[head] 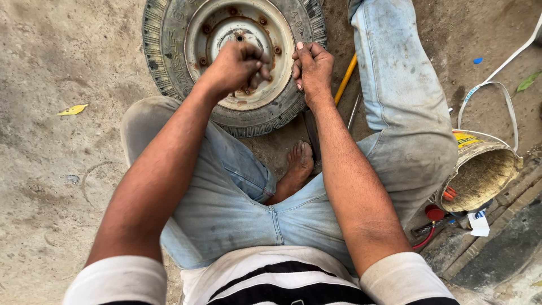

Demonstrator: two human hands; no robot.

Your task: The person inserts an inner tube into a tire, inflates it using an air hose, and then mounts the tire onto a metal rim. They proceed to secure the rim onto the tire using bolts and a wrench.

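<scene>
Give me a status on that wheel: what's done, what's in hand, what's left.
Done: the wheel lies flat on the ground, tyre on its rusty rim, and the stud holes in view look bare. In hand: the left hand is closed over the hub, what it grips hidden; the right hand rests on the tyre's edge. Left: the yellow-handled tool lies untouched beside the wheel.

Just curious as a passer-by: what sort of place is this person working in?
Probably a roadside tyre-repair spot: a small wheel with a rusty rim lies on bare dirt ground, beside a worn bucket tipped on its side.
</scene>
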